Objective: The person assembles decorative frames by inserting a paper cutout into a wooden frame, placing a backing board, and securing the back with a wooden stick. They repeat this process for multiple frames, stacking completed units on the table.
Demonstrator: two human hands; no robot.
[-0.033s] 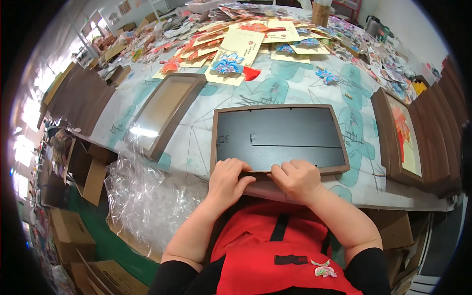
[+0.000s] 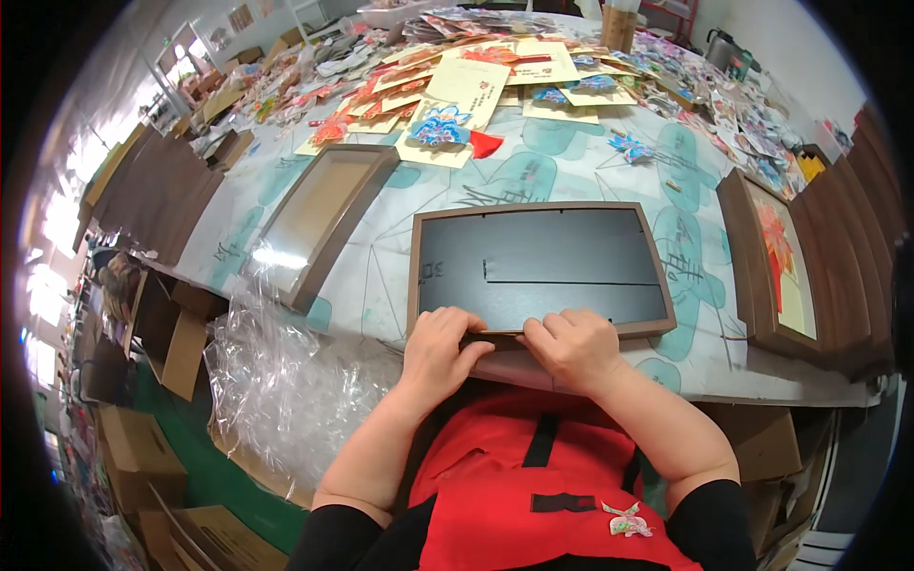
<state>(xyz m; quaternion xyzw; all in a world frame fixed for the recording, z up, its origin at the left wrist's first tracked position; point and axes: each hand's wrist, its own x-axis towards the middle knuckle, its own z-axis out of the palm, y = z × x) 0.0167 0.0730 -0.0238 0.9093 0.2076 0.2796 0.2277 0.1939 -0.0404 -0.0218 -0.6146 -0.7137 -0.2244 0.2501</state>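
A brown picture frame (image 2: 659,257) lies face down at the table's near edge, its black backing board (image 2: 552,247) facing up. My left hand (image 2: 436,360) is closed on the near rim, left of its middle, with the thumb along the outer side. A short way to the right, my right hand (image 2: 579,354) pinches the same rim with fingers curled over it. The fingers hide parts of that rim, and I cannot make out any small piece under them.
Another brown frame (image 2: 367,195) with a clear front lies at the left. Frames with a red flower picture (image 2: 776,252) stand stacked at the right. Cream cards (image 2: 462,90) with red and blue flowers pile up at the back. Crumpled clear plastic (image 2: 286,390) hangs at the left edge.
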